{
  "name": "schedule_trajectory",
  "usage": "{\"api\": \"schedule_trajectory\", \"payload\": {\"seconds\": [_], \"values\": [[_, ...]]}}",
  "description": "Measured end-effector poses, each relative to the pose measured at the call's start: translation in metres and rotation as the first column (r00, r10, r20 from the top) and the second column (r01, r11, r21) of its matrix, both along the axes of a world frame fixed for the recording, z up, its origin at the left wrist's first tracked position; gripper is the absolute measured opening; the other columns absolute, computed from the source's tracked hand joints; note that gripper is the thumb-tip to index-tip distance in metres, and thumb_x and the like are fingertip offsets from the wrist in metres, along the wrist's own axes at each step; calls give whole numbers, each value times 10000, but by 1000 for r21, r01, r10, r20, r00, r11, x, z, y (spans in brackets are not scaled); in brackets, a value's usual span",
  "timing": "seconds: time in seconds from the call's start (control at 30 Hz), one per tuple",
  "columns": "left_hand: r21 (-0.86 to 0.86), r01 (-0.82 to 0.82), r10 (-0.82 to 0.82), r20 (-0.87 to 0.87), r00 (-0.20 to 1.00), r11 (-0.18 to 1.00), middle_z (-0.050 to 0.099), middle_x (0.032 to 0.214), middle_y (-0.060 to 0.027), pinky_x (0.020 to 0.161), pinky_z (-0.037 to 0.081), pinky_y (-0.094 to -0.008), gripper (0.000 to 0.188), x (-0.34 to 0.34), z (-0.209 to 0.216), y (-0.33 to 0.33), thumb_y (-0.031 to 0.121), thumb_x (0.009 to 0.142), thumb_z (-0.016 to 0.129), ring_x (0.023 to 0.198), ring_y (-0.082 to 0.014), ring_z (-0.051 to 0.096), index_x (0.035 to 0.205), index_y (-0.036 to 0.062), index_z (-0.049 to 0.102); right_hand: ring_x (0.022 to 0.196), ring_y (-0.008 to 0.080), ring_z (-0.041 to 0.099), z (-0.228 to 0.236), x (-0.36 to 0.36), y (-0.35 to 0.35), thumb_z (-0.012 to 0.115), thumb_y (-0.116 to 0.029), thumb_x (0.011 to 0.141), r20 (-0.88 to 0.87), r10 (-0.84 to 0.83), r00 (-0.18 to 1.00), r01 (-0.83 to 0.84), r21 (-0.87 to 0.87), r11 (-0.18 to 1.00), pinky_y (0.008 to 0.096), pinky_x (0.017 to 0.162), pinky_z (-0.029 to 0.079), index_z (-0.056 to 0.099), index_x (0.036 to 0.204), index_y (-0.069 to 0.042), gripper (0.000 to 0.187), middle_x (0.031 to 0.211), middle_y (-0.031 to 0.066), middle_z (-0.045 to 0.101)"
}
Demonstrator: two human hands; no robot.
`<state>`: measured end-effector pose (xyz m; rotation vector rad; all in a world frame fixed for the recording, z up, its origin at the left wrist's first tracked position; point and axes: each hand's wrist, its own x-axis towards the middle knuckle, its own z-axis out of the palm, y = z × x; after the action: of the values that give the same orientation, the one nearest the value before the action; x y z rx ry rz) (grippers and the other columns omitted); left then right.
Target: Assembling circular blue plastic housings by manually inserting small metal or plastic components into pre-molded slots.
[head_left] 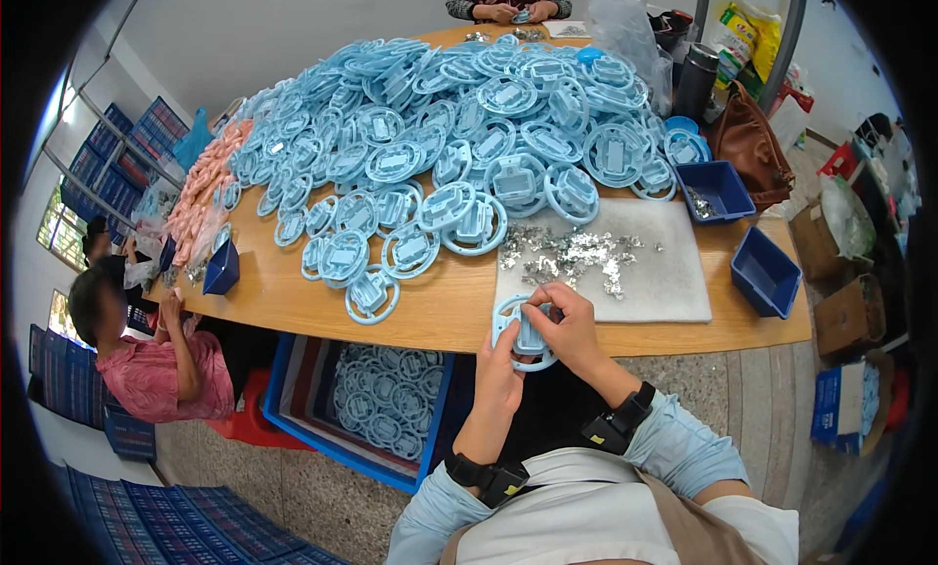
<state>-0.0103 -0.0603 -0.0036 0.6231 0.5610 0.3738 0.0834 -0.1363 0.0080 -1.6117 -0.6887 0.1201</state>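
Note:
My left hand (pixel 499 376) is closed around the rim of a light-blue plastic steering-wheel-shaped part (pixel 531 343), held just off the table's front edge. Over the middle of that part, my right hand (pixel 573 328) has its thumb and fingertips pinched together; whatever is between them is hidden. Just beyond my hands, small silvery metal pieces (pixel 576 257) lie scattered on a white foam mat (pixel 669 296). A large heap of similar blue wheel parts (pixel 396 161) covers the table (pixel 440 316) ahead and to the left.
Two dark-blue bins, one with metal pieces (pixel 718 192) and another (pixel 765 274), stand at the right. Below the table edge sits a blue crate (pixel 445 409) of wheel parts. A person in pink (pixel 171 374) sits at left; another person's hands (pixel 503 14) work across the table.

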Motion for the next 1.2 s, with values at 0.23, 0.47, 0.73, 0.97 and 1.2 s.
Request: {"api": "schedule_trajectory", "payload": {"seconds": [0.23,0.47,0.73,0.97,1.2], "values": [[32,1,-1,14,1000,999,562,1049,-52,796,487,-311,304,-1,-2,1,145,878,540,931,-142,571,1161,56,475,554,142,513,-6,10,-1,650,-73,735,194,79,978,-72,-42,997,256,508,400,608,794,-3,101,750,65,575],[51,11,-11,-1,1000,999,550,1090,-78,805,491,-327,308,0,-3,2,133,903,473,974,-165,571,1195,38,452,567,151,526,4,14,-7,640,-65,742,49,132,990,-129,-57,990,255,525,414,605,807,-1,98,792,63,578],[20,-2,2,9,1000,1000,563,1009,-43,749,490,-284,274,0,0,-1,137,876,539,896,-122,572,1133,53,490,643,227,593,-3,9,-5,632,-66,736,372,79,925,-39,-112,993,306,534,457,598,802,-30,82,846,81,586],[94,-3,5,-13,1000,996,562,914,-4,622,453,-228,192,-1,-9,5,157,886,537,773,-87,552,1058,75,510,591,225,606,1,3,-14,620,-66,678,671,190,716,41,-312,949,320,495,476,587,864,-85,190,985,62,563],[167,93,-90,-27,996,981,576,962,-19,693,477,-241,221,1,-14,17,187,908,509,840,-100,570,1100,77,508,585,243,599,6,3,-18,605,-104,716,585,273,763,-10,-411,911,347,506,475,584,1005,-107,289,971,84,549]]}}
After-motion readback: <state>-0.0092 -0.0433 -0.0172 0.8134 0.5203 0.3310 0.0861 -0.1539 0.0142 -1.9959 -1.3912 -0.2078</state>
